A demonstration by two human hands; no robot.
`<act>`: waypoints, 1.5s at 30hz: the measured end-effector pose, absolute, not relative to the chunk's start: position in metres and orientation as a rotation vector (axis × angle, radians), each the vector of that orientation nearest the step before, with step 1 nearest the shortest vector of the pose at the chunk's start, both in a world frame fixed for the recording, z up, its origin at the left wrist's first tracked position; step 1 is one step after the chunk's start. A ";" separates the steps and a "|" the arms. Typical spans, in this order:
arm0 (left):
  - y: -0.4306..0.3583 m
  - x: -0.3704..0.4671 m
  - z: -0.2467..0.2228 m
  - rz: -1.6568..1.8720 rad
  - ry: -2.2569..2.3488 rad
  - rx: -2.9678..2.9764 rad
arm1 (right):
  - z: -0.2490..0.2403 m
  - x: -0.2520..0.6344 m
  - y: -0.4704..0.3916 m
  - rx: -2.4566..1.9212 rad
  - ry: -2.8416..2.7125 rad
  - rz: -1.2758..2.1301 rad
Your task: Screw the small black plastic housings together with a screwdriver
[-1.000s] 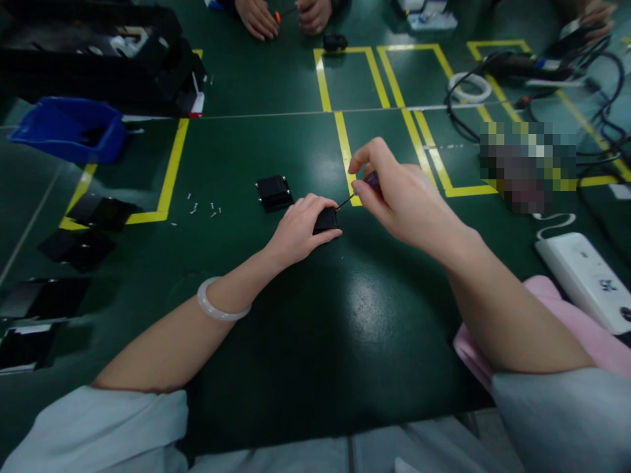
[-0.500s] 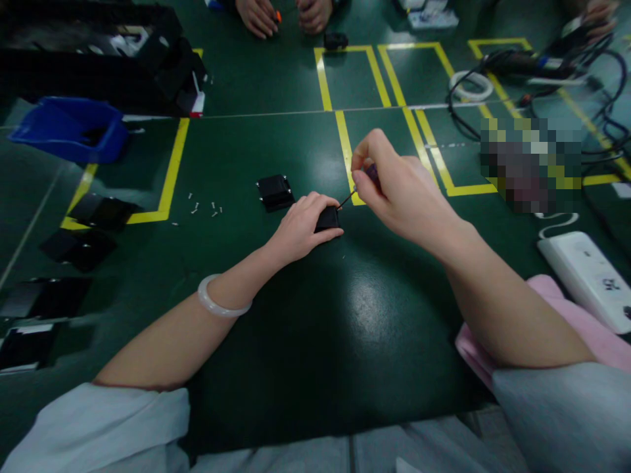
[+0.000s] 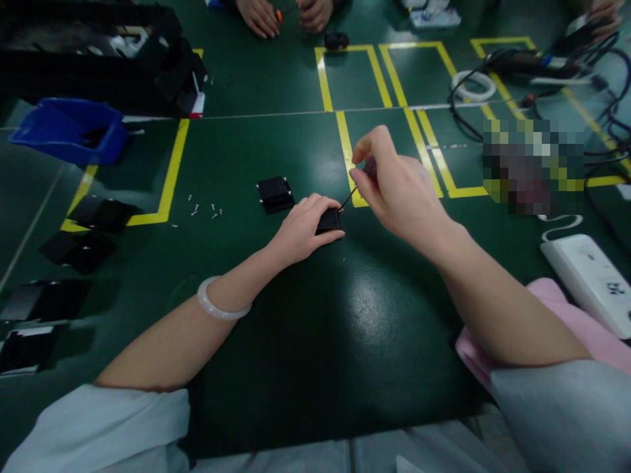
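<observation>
So the left hand [image 3: 298, 230] has a small black block [image 3: 329, 222] pinned down on the green worktop [image 3: 315, 355], thumb along the near side and the other fingers bent over the top and far side. It's a proper grip, though it hides a good chunk of the block. There's a pale bangle [image 3: 221, 309] on that arm.

Right hand [image 3: 394, 187] is pinching a screwdriver [image 3: 348, 198] by its dark purplish handle, thumb against curled fingers. The thin shaft slants down and left to the block's far right corner, where there's a tiny shiny spot. Looks like the tip meets it, but it's too small to be sure.

Just past the left hand sits another black piece [image 3: 274, 192] with shiny bits at its corners, lying flat. Left of that there's a loose scatter of little screws [image 3: 195, 210]. Over by the left edge a few more black parts [image 3: 101, 211] run in a rough column, with a blue bin [image 3: 69, 146] beyond them and a big black crate [image 3: 98, 75] behind that.

On the right, a pink cloth [image 3: 547, 299] is partly under the right forearm, and a white power strip [image 3: 584, 269] sits next to it. Further back there's a white ring [image 3: 457, 82] and a tangle of black cables [image 3: 453, 108]. Across the worktop, a co-worker's hands [image 3: 259, 18] are by something with an orange tip [image 3: 279, 14].
</observation>
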State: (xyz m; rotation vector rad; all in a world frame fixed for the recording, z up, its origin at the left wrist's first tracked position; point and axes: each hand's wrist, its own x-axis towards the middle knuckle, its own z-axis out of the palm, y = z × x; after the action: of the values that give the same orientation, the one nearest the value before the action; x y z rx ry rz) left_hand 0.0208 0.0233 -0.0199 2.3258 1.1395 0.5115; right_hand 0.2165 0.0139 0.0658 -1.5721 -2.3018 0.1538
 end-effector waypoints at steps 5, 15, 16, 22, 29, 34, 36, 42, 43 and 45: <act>0.023 0.021 -0.021 0.536 1.129 2.342 | 0.069 0.216 0.012 -1.620 -2.339 0.075; 0.022 0.022 -0.022 0.538 1.147 2.350 | 0.067 0.216 0.008 -1.532 -2.360 0.096; 0.022 0.023 -0.022 0.536 1.145 2.353 | 0.068 0.216 0.008 -1.542 -2.365 0.089; 0.020 0.024 -0.021 0.527 1.141 2.340 | 0.071 0.216 0.006 -1.556 -2.386 0.067; 0.020 0.024 -0.021 0.534 1.139 2.331 | 0.070 0.217 0.005 -1.544 -2.394 0.062; 0.020 0.024 -0.021 0.545 1.139 2.325 | 0.071 0.217 0.005 -1.555 -2.392 0.061; 0.019 0.024 -0.021 0.543 1.141 2.317 | 0.071 0.217 0.004 -1.539 -2.384 0.081; 0.019 0.024 -0.021 0.557 1.142 2.323 | 0.071 0.219 0.005 -1.550 -2.409 0.064; 0.019 0.025 -0.021 0.557 1.143 2.324 | 0.071 0.219 0.005 -1.556 -2.411 0.066; 0.019 0.024 -0.021 0.553 1.145 2.322 | 0.071 0.219 0.005 -1.559 -2.399 0.080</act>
State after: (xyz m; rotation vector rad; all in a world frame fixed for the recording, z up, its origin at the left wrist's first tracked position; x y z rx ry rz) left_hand 0.0245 0.0188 -0.0211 2.3225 1.1452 0.5532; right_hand 0.2188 0.0047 0.0712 -1.5590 -2.3993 0.0805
